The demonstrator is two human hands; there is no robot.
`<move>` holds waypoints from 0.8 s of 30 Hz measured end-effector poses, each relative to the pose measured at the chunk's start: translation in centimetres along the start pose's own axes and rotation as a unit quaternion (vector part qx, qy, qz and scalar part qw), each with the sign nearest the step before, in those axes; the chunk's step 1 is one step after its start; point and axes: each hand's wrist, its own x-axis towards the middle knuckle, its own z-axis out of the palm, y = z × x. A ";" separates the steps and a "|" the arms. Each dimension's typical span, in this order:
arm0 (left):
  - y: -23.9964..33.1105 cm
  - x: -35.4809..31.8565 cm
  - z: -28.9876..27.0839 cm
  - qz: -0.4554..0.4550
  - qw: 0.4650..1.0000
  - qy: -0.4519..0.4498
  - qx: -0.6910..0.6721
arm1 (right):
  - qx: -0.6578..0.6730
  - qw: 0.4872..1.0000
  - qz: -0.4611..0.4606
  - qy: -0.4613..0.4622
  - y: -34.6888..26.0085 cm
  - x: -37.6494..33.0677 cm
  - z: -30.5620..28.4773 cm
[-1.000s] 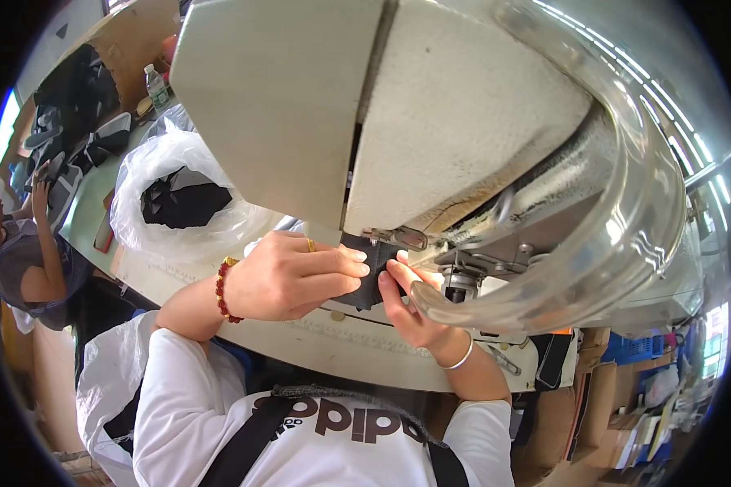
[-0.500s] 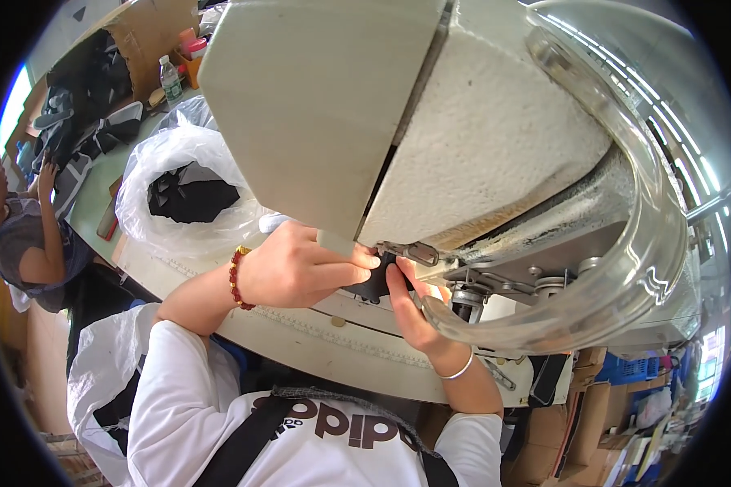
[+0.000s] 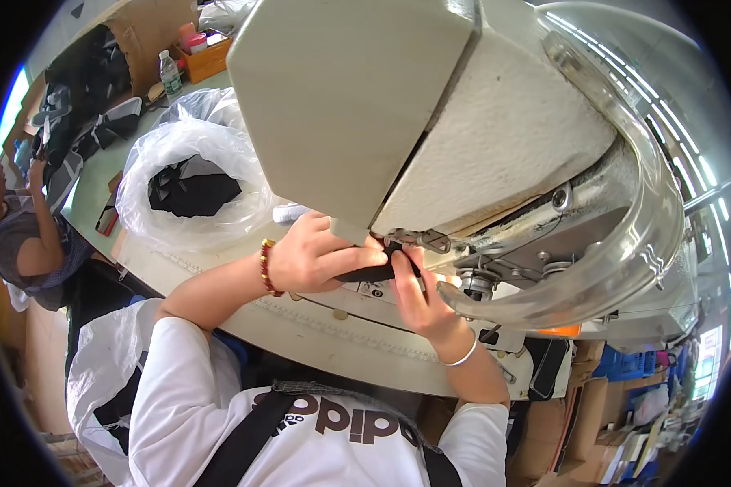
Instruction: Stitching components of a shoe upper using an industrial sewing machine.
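Under the head of a large off-white sewing machine (image 3: 341, 105), both my hands hold a small black fabric piece (image 3: 368, 273). My left hand (image 3: 310, 256), with a beaded bracelet at the wrist, pinches its left part between thumb and fingers. From the right, my right hand (image 3: 418, 299), wearing a silver bangle, presses its fingertips on the same piece close to the metal presser parts (image 3: 418, 239). The machine head hides the needle and some of my left fingertips.
A clear curved guard (image 3: 536, 315) arches beside my right hand. Left of the machine, a plastic bag (image 3: 142, 174) holds black pieces. Beyond stand a bottle (image 3: 169, 75) and an orange box (image 3: 206, 60). Another person (image 3: 32, 235) works at far left. Cardboard boxes (image 3: 585, 426) stand lower right.
The view has shifted, so the machine head sits farther right in the picture. Both hands stay on the black fabric piece, which now shows more stretched out toward the left.
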 end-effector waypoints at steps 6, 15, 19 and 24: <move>0.7 0.4 -0.8 0.065 0.995 0.002 0.077 | 0.048 0.999 -0.015 0.001 0.8 -0.5 0.1; 2.0 1.8 -3.2 0.065 0.996 -0.040 0.049 | 0.401 0.900 0.161 -0.061 1.1 -3.0 -0.3; 1.5 1.7 -2.5 0.064 0.997 0.029 -0.031 | 0.315 0.942 0.102 -0.051 0.9 -2.8 -0.2; 2.2 1.8 -3.2 0.027 0.996 0.017 -0.081 | 0.278 0.959 0.055 -0.030 1.1 -2.1 -0.6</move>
